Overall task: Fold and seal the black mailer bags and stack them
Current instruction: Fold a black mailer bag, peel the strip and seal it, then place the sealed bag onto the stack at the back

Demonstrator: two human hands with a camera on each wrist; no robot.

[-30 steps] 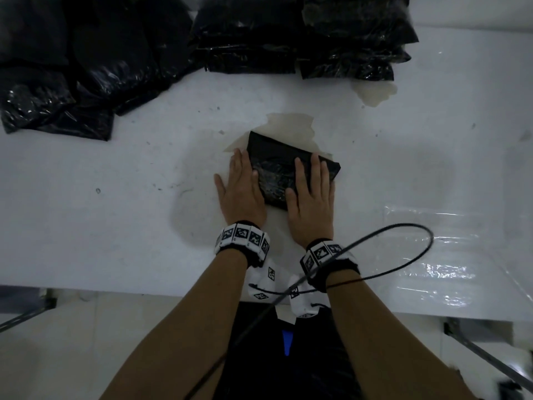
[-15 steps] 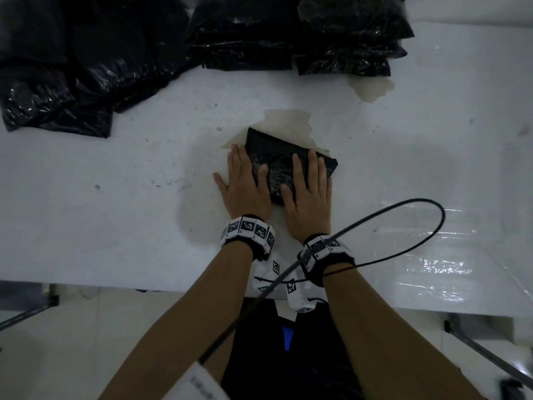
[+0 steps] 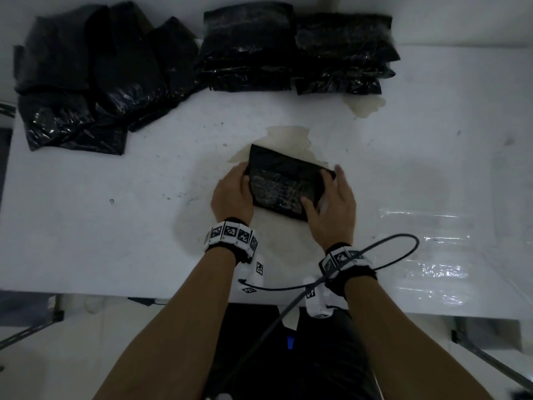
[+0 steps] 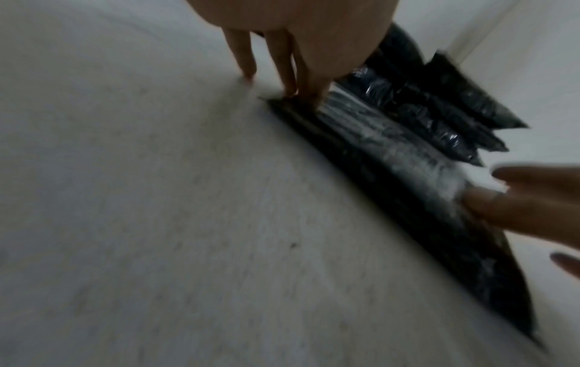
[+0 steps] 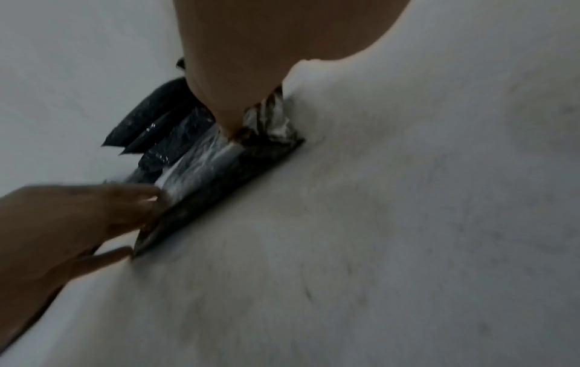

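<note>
A folded black mailer bag lies at the middle of the white table, over a tan stain. My left hand grips its left edge, thumb on top and fingers round the far-left corner. My right hand grips the right edge, thumb on the near corner and fingers spread past the side. In the left wrist view the fingertips come down at the corner of the bag. In the right wrist view my thumb presses the glossy bag.
Two neat stacks of sealed black bags stand at the back. A loose pile of black bags fills the back left. A clear plastic sheet lies on the right, and a black cable loops over it.
Both hands were pressing flat on top of the bag. They have slid apart to its left and right edges and now grip it. The head camera has tilted up.
</note>
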